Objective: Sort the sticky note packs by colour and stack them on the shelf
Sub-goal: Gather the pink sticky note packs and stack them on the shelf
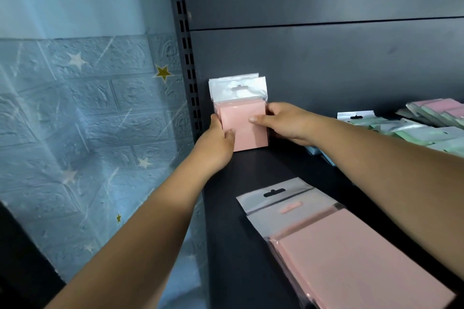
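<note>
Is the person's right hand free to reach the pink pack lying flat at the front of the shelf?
Probably not at once. The right hand and left hand both grip the upright pink packs at the back. The flat pink pack lies uncovered below the right forearm, so once the hand lets go, nothing blocks it.

Two bare forearms reach out from the bottom of the view, with no sleeve, watch, bracelet or glove anywhere along them. The left hand [217, 139] is bare too, its fingers ringless, the thumbnail short and unpainted. The right hand [285, 123] matches it: no rings, a short plain nail on the thumb. Both forearms are smooth and unmarked, widening toward the lower edge of the view.
</note>
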A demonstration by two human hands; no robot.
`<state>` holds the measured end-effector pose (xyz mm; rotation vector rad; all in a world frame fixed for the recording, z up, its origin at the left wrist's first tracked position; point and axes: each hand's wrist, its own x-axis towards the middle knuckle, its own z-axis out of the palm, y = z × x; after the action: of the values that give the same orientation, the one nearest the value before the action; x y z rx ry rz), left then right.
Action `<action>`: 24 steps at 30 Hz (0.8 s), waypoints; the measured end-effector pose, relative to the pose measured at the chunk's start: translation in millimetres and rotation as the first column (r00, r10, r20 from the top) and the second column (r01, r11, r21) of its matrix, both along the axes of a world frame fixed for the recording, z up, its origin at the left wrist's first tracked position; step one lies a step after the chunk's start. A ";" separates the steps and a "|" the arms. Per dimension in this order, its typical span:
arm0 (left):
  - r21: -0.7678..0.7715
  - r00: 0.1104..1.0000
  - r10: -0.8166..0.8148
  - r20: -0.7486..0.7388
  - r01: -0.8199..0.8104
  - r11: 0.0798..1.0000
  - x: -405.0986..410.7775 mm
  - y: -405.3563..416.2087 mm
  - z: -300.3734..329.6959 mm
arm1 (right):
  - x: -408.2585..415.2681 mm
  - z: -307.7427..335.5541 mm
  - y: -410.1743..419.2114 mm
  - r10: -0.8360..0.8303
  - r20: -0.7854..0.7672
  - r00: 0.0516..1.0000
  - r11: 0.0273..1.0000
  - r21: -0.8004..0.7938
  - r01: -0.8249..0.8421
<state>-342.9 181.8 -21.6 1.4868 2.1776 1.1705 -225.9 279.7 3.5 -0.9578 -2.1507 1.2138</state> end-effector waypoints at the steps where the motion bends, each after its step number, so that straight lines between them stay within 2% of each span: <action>1: -0.010 1.000 0.006 -0.023 -0.007 1.000 1.5 1.1 -0.1 | 0.5 -0.5 1.0 0.001 0.002 1.000 1.000 0.012 -0.001; 5: -0.054 0.996 0.016 -0.090 -0.021 0.998 3.9 4.6 0.2 | 4.0 0.3 3.2 0.000 -0.009 1.000 1.000 -0.025 0.000; 9: -0.076 0.997 0.014 -0.081 -0.020 0.997 3.3 4.2 -0.7 | 5.5 1.2 1.7 0.006 -0.021 1.000 0.997 -0.078 -0.007; 15: -0.078 0.995 0.058 0.075 -0.053 0.996 15.9 -22.3 17.4 | 11.4 21.7 -1.6 -0.054 -0.121 0.991 0.979 -0.204 0.029; 16: -0.085 0.995 0.058 0.084 -0.051 0.995 19.0 -31.4 20.6 | 13.8 27.1 -1.8 -0.078 -0.067 0.995 0.984 -0.166 0.066; 18: -0.050 0.995 0.044 0.093 -0.040 0.998 28.0 -54.3 26.8 | 22.6 41.2 -9.4 -0.153 0.176 0.973 0.986 0.094 0.138; 20: -0.022 0.992 0.015 0.127 -0.012 1.000 38.2 -80.2 29.6 | 34.3 53.0 -26.5 -0.202 0.346 0.916 0.941 0.328 0.083; 21: -0.020 0.990 -0.014 0.138 0.016 1.000 42.3 -92.4 29.7 | 41.3 55.5 -36.8 -0.166 0.383 0.909 0.941 0.338 0.030; 24: -0.055 0.986 -0.073 0.151 0.082 0.995 57.6 -122.9 22.7 | 69.4 50.5 -74.7 -0.024 0.488 0.873 0.984 0.164 -0.065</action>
<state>-285.3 58.9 1.1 1.3988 2.0211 1.1403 -156.5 205.0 54.0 -1.2697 -2.6083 0.8265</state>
